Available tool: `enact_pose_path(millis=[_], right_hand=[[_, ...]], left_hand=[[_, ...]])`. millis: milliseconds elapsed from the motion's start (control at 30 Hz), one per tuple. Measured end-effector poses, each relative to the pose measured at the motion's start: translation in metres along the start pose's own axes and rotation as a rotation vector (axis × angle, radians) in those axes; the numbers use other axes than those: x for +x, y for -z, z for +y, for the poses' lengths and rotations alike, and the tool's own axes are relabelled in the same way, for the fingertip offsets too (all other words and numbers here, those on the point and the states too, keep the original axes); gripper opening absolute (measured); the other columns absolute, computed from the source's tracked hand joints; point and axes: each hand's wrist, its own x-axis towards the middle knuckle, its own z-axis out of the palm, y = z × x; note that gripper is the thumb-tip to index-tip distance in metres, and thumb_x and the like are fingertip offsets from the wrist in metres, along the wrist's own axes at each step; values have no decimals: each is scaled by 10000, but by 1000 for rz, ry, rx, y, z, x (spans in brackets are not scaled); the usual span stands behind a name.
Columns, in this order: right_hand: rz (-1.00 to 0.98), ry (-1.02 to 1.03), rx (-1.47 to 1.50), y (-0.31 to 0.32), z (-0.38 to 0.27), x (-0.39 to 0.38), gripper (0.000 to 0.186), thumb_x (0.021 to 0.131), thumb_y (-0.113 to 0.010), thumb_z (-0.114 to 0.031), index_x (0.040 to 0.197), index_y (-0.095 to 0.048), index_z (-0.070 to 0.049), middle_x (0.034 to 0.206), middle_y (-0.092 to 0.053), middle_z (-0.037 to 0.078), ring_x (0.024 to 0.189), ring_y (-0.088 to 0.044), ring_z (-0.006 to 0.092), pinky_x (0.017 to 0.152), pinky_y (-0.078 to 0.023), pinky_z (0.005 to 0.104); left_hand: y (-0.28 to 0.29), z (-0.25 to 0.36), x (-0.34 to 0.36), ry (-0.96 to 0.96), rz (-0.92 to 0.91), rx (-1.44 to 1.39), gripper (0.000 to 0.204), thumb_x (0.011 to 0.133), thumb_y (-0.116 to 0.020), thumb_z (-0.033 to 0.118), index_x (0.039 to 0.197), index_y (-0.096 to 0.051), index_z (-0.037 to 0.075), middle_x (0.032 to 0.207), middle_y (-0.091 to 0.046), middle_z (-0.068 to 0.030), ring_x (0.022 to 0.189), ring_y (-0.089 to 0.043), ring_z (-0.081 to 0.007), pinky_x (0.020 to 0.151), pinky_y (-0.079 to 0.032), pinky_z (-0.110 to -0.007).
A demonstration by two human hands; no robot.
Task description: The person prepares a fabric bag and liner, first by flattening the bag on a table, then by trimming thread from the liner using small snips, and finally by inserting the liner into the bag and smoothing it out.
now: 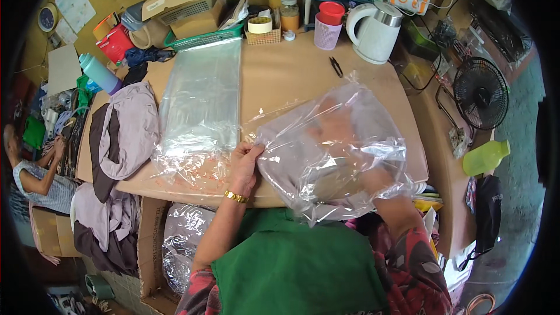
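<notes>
A large clear plastic bag is spread over the front middle of the table. My left hand pinches its left edge between thumb and fingers; a gold watch is on that wrist. My right forearm goes into the bag from the near right, so my right hand shows only through the plastic. Glare and blur hide its fingers. Something pale lavender-grey shows through the bag, but I cannot make out what it is. Left of the bag lies a flat stack of clear plastic bags, with crumpled plastic at its near end.
Lavender-and-brown garments lie at the table's left edge. Small black snips lie beyond the bag, before a white kettle and a lilac cup. A black fan stands right. Another person sits far left.
</notes>
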Motion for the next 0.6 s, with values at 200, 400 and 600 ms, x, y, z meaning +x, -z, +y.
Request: enact_pose_path(millis=[200, 400, 600], right_hand=[[-67, -603, -492, 36, 94, 7, 775, 908, -432, -560, 1451, -281, -29, 1518, -232, 199, 1420, -173, 356, 1151, -125, 515], [-154, -212, -536, 6, 0, -26, 624, 841, -536, -420, 1352, -452, -73, 1437, -382, 159, 1372, -285, 354, 1136, -139, 554], [-553, -253, 495, 110, -88, -106, 604, 822, -679, -377, 1239, -496, 20, 1400, -418, 215, 1319, -362, 389, 1078, -240, 522]], left_hand=[[13, -11, -7, -56, -261, 227, 140, 822, -721, 70, 854, -586, 56, 817, -646, -58, 675, -604, -122, 616, -514, -250], [-4, 43, -10, 473, -358, 10, 492, 935, -585, 294, 1271, -483, -51, 1177, -608, -154, 1005, -637, -217, 873, -532, -317], [-4, 61, -11, 353, -424, 405, 445, 926, -594, 203, 1256, -493, -78, 1192, -605, -157, 1030, -625, -217, 879, -527, -320]])
